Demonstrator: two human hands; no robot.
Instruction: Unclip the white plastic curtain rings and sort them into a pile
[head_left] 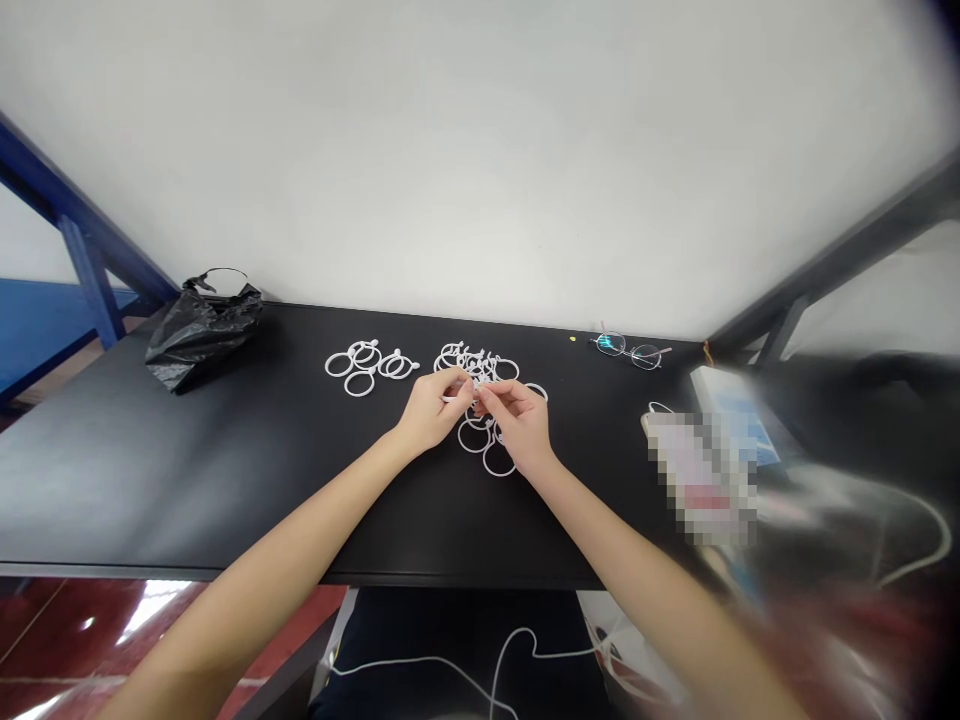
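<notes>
Over the middle of the black table, my left hand [435, 405] is closed in a pinch on a white plastic ring, partly hidden by the fingers. My right hand [519, 418] meets it fingertip to fingertip, also pinching at the ring's end. Around and beneath both hands lies a loose pile of white rings [474, 435], each a thin hoop with a small knob or tab. A smaller group of similar rings [360, 382] rests to the left, closed hoops with round knobs. My fingers cover part of the pile.
A black plastic bag [206, 330] stands at the back left of the table [315, 520]. Eyeglasses [628, 348] lie at the back right. A phone [697, 480], blurred out, and a white box [731, 415] sit on the right. A white cable [435, 659] hangs below the front edge.
</notes>
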